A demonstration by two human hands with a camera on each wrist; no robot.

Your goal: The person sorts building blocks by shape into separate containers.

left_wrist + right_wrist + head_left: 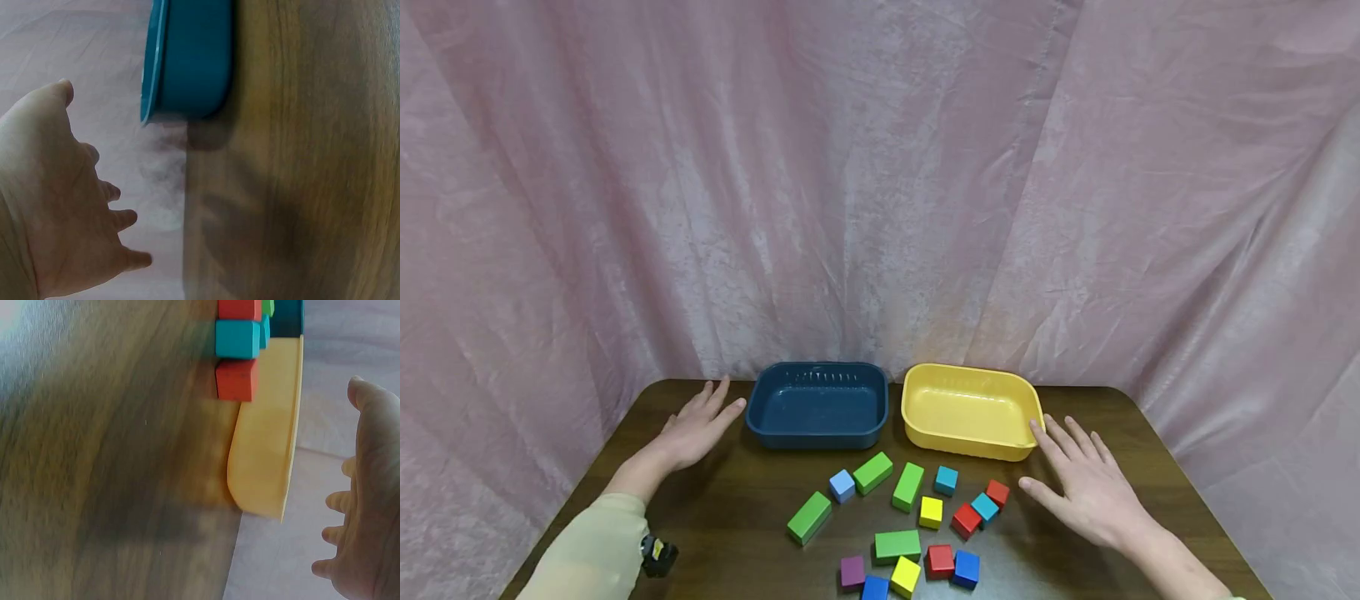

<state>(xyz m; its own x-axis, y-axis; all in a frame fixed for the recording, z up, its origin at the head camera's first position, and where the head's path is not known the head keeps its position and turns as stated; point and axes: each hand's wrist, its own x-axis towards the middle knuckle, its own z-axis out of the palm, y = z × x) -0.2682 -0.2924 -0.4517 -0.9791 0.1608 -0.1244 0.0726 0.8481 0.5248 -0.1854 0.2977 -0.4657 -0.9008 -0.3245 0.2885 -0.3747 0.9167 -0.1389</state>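
My left hand (694, 427) is spread out just left of the dark blue basket (817, 440), with nothing in it. In the left wrist view its fingers (125, 219) stretch out, a gap apart from the basket's end. My right hand (1093, 492), also empty, hovers with fingers spread beside the right end of the yellow basket (972, 442); a fingertip overlaps the rim in the head view. Nearest to that hand are a red cube (997, 493) and a teal cube (985, 509). Both baskets show bare bottoms.
Several blocks lie loose on the brown table (730, 533): green oblong blocks (809, 518), a light blue cube (842, 486), yellow cubes (931, 512), a purple cube (852, 573) and dark blue cubes (966, 569). A pink curtain (865, 183) hangs behind the table's far edge.
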